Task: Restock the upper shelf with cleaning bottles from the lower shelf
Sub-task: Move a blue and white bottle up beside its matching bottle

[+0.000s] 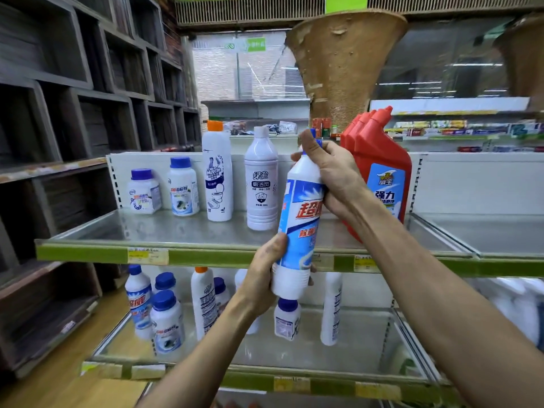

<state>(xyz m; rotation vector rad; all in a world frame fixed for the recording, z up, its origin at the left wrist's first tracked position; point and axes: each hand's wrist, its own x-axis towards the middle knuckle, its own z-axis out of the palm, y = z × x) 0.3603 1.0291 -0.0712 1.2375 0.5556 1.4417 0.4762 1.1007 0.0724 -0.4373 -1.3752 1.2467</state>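
Note:
A tall white bottle with a blue label (298,225) is held upright in front of the upper shelf (188,256). My left hand (266,275) grips its base and my right hand (326,172) wraps its neck and blue cap. On the upper shelf stand two blue-capped jars (144,191), an orange-capped white bottle (218,172), a plain white bottle (261,179) and red bottles (382,169). The lower shelf (294,381) holds several white cleaning bottles (166,322).
Dark wooden cubby shelving (73,98) lines the left side. A woven brown column (344,66) rises behind the shelf. An adjoining bay of the upper shelf (482,234) lies to the right. Wooden floor shows at lower left.

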